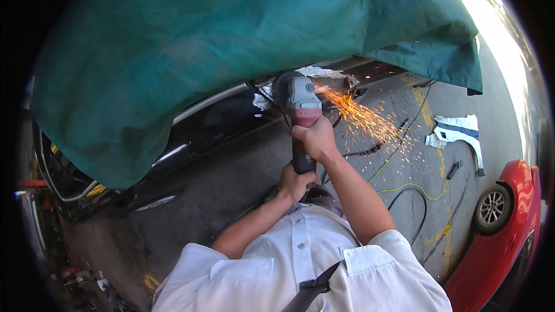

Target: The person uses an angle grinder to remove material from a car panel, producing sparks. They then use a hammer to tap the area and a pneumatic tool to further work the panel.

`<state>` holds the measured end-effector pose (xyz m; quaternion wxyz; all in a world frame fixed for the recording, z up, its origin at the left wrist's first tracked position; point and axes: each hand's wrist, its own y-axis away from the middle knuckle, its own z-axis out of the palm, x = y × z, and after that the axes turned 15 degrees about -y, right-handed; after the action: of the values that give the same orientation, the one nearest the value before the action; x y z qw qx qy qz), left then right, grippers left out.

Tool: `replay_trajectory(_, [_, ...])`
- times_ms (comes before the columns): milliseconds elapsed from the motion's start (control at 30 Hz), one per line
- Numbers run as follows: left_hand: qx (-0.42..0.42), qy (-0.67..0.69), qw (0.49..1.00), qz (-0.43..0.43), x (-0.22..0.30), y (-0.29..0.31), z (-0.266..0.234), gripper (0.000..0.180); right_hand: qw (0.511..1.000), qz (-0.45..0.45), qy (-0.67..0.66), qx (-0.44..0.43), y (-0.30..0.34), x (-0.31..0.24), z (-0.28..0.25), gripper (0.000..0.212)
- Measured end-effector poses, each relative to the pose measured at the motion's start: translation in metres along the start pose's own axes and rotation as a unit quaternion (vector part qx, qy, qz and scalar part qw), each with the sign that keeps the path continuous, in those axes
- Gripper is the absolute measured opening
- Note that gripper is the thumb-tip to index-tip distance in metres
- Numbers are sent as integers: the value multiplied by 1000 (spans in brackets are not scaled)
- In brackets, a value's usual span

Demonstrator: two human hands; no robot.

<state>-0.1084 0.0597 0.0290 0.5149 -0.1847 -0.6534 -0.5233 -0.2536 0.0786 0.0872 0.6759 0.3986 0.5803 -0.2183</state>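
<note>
An angle grinder [304, 95] with a grey head and a red and black body points away from me, its disc side against the black car body [214, 115]. Orange sparks [361, 117] spray from its head toward the right and down to the floor. My right hand [317, 137] is wrapped round the middle of the grinder's body. Lower down, my left hand [296, 181] closes round its rear end. Bare, silvery patches [262, 102] show on the car beside the grinder. The exact contact of the disc is hidden behind the grinder head.
A large green cover [231, 34] drapes over the car above the grinder. Cables and a yellow-green hose [404, 186] lie on the concrete floor at the right. A white, curved body panel [459, 133] lies beyond them. A red car [500, 242] stands at the lower right.
</note>
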Motion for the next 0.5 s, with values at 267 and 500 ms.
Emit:
replay_trajectory(267, [-54,-3,998,-28,4,-4,-13,25,999,6,10,38,4,-8,3,33])
replay_trajectory(500, [-104,33,994,-18,2,-2,-18,27,995,32,49,84,16,-10,7,32])
